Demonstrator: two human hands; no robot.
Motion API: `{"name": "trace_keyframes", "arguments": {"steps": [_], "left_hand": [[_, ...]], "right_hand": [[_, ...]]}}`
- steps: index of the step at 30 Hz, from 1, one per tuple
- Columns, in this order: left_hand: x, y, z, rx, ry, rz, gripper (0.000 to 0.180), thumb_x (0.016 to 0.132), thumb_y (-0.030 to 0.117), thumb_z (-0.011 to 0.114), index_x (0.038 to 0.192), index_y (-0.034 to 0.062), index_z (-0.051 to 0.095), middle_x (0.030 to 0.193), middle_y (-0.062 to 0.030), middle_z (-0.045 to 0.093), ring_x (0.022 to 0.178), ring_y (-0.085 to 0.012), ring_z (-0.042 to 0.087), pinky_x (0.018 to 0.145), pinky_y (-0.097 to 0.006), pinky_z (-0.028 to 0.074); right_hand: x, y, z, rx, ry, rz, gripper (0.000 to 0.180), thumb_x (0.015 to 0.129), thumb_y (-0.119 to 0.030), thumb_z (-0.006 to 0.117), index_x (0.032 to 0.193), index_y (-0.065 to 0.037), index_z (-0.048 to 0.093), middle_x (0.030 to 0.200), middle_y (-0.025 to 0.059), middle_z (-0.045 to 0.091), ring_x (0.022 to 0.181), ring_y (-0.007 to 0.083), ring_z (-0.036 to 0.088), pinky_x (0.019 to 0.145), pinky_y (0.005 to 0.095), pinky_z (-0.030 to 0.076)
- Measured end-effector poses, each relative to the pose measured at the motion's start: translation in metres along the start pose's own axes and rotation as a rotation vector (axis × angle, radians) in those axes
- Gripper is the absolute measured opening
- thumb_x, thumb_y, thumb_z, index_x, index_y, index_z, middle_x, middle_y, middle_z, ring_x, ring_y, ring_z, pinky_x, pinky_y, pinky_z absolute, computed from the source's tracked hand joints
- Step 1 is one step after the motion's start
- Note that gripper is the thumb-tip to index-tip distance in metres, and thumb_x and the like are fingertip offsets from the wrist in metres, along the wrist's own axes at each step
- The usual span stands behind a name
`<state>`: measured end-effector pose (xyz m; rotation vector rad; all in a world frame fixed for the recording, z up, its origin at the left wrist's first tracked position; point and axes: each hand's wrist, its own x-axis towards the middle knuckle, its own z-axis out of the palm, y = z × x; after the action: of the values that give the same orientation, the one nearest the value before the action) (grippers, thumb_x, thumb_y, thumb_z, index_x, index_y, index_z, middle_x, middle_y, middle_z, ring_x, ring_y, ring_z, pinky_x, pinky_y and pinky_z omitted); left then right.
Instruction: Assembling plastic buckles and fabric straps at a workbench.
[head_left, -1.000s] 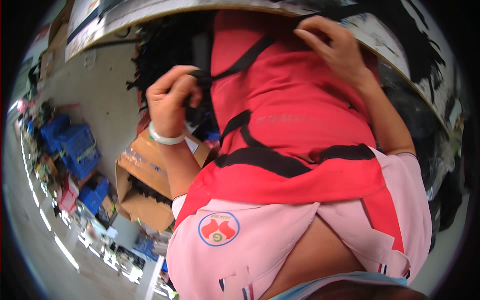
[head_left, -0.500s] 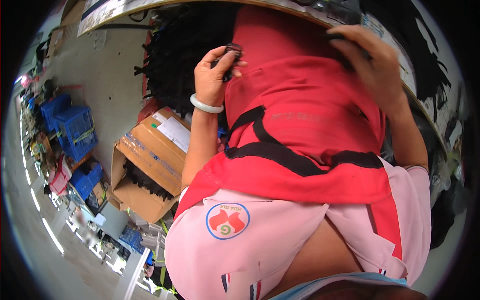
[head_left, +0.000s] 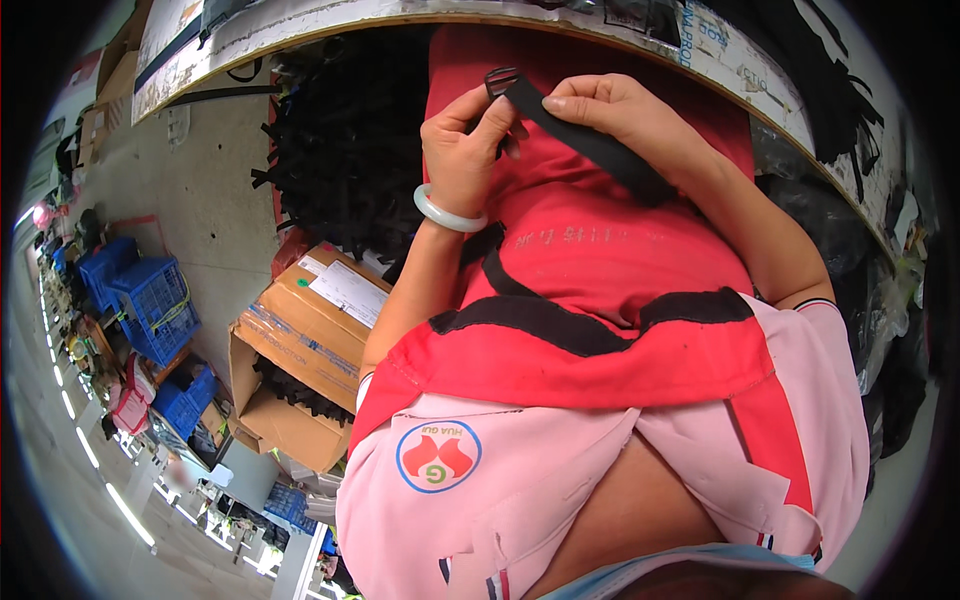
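Observation:
Between the fingers of my left hand (head_left: pixel 465 145) is a black plastic buckle (head_left: pixel 502 80), its slotted frame showing above the fingertips. A black webbing strap (head_left: pixel 585 142) meets the buckle at one end, and I cannot tell whether it is threaded through. My right hand (head_left: pixel 615 105) pinches the strap close to the buckle. The strap's other end hangs down to the right over the red apron (head_left: pixel 600 270) on my lap. Both hands are close together above the apron, near the table edge.
A worktable (head_left: pixel 290 28) with a worn edge curves across the far side. Black straps are heaped (head_left: pixel 340 150) below it on the left. An open cardboard box (head_left: pixel 310 310) holds black pieces, and blue crates (head_left: pixel 150 300) stand farther left. More black strips (head_left: pixel 840 120) lie at far right.
My right hand has come left and down with the black strap, bringing it to the buckle. My left hand has shifted slightly right, and the buckle is now raised at its fingertips.

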<state>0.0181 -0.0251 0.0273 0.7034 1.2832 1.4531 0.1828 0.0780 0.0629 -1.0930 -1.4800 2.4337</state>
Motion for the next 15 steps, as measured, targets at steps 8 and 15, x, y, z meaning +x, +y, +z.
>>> {"name": "trace_keyframes", "arguments": {"steps": [8,15], "left_hand": [[0.007,-0.014,0.002,0.338,0.061,0.313,0.019,0.083,-0.001,0.067,0.102,-0.0027,0.067,0.08,-0.0075,0.066,0.068,-0.0132,0.06,0.06,-0.025,0.047],[0.018,-0.023,0.001,0.578,0.018,0.637,0.017,0.082,-0.002,0.066,0.099,-0.0033,0.065,0.077,-0.0134,0.062,0.064,-0.0204,0.06,0.058,-0.027,0.048]], "right_hand": [[0.006,-0.001,-0.005,0.082,0.028,-0.065,0.023,0.092,-0.028,0.062,0.092,-0.005,0.066,0.069,-0.0069,0.056,0.056,-0.0006,0.047,0.048,0.0153,0.036],[0.015,0.006,-0.002,0.139,0.136,-0.226,0.026,0.09,-0.026,0.066,0.104,-0.004,0.064,0.083,-0.0024,0.062,0.067,0.0005,0.054,0.057,0.0146,0.042]]}}
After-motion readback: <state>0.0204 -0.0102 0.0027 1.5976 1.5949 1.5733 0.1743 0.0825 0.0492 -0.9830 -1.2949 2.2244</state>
